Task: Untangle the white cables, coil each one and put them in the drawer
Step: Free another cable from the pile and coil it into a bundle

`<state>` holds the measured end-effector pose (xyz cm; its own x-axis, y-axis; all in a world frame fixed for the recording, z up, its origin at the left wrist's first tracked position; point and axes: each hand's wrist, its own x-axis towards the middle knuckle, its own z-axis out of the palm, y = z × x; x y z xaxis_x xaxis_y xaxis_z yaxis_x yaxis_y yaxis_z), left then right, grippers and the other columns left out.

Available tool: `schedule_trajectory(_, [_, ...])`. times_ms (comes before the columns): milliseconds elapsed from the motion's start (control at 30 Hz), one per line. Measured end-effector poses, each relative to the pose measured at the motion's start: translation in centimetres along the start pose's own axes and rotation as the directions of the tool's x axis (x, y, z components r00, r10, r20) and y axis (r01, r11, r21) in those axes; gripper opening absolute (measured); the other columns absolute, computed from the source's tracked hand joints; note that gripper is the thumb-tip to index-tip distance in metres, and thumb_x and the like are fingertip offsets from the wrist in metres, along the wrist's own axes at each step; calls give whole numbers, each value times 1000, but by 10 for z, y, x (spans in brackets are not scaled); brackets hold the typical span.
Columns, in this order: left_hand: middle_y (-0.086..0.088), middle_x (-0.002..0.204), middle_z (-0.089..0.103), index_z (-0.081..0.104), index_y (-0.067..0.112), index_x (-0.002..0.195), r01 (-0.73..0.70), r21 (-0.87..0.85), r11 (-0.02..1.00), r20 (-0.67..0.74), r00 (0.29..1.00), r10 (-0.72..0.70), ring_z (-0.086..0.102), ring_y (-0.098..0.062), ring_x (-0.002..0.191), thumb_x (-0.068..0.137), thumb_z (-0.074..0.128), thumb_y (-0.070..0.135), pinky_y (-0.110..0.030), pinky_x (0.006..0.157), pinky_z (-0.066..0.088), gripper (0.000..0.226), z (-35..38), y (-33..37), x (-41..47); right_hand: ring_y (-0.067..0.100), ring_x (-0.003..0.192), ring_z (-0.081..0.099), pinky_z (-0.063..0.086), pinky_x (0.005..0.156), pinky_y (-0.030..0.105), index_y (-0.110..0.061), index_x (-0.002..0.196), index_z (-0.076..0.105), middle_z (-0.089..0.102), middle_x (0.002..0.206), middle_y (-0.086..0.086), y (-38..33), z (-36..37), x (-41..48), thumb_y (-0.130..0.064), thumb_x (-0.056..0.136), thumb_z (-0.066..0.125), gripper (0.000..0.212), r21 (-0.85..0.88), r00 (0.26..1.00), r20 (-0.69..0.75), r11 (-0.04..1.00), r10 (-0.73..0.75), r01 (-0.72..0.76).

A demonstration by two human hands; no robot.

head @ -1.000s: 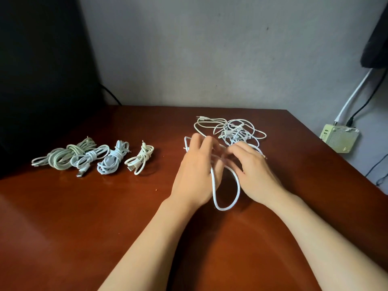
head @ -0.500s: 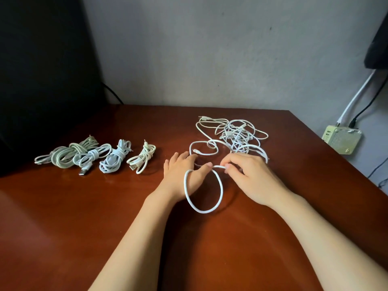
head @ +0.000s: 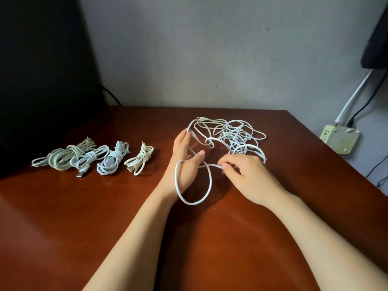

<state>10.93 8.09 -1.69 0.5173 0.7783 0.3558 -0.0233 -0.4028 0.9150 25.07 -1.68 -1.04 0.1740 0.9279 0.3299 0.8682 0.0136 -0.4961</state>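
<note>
At the centre of a reddish-brown table (head: 105, 217), the thumb and fingertips (head: 223, 166) of the right hand (head: 247, 175) pinch a white cable (head: 210, 181), with the remaining fingers curled loosely behind. From that pinch the cable swings down and round in one open loop that circles the palm of the left hand (head: 184, 164). The fingers (head: 183, 141) of that hand are straight, close together and pointing away from the body, thumb held out to the side. They grip nothing.

A second ago both hands were bunched over the cable. Half a second ago the left hand sat lower, with a smaller loop hooked around it. Now it has slid forward until its fingertips reach the near edge of the tangle (head: 233, 137), and the loop has widened and settled round the palm. This looks like the first turn of a coil being wound on the hand.

The tangle of white cables lies just beyond both hands, and the held cable appears to run back into it, so it is probably not yet free. Well apart to the left, four coiled cables (head: 113, 159) sit in a row, finished but not put away. No drawer is in view. Beyond the table's right edge a pale box (head: 340, 139) has leads plugged in.
</note>
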Motion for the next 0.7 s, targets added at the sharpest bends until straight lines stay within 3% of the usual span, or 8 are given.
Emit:
schedule_trajectory(67, [30,133,25,33,43,126,-73,-23,997,-2,997,73,48,11,117,93,50,-8,-24,99,46,63,1,3,-2,8,88,60,52,82,34,-30,124,57,59,88,-18,0,1,1,-26,98,45,29,8,999,3,999,40,-40])
schedule_trajectory(133, [22,144,22,30,27,142,-147,-4,989,15,989,147,39,2,133,88,53,1,-35,111,38,64,2,4,-3,7,82,58,50,82,33,-36,139,42,57,89,-19,0,2,3,-26,97,45,43,23,998,-13,998,64,-64])
schedule_trajectory(267, [10,155,24,33,14,148,-212,50,976,81,975,208,23,-12,145,86,54,10,-47,117,26,66,3,3,-6,7,79,55,48,87,31,-43,149,16,54,114,-17,2,5,6,-27,96,50,65,70,992,-58,991,116,-112])
schedule_trajectory(333, [10,154,28,36,15,147,-220,55,974,98,972,214,28,-12,144,87,56,13,-47,116,28,63,3,4,-7,11,84,59,49,90,36,-40,146,26,55,116,-15,4,7,6,-27,95,52,58,117,984,-112,985,140,-126])
schedule_trajectory(400, [19,147,33,41,19,143,-208,61,976,105,974,201,33,-9,140,85,58,15,-43,115,31,60,4,7,-7,17,81,64,52,84,44,-29,125,44,59,99,-13,6,8,6,-23,93,56,35,143,962,-238,985,130,-98])
schedule_trajectory(500, [27,136,39,50,25,135,-204,98,974,110,975,194,37,3,134,84,58,18,-34,114,34,51,5,11,-8,23,77,66,55,73,48,-26,109,44,56,85,-9,8,6,7,-19,91,59,25,163,922,-352,981,158,-106])
schedule_trajectory(600, [14,139,48,57,21,132,-196,125,973,113,977,182,42,1,131,85,59,20,-31,112,35,47,6,12,-8,21,76,66,56,72,45,-24,114,57,64,83,-4,9,5,8,-21,93,58,21,110,926,-338,984,170,-141])
schedule_trajectory(700, [8,138,53,60,18,128,-194,180,964,120,977,174,44,-2,130,83,57,24,-31,111,36,46,7,12,-8,20,74,67,56,69,43,-22,94,66,68,79,-5,8,8,7,-23,93,57,10,18,921,-357,986,159,-163])
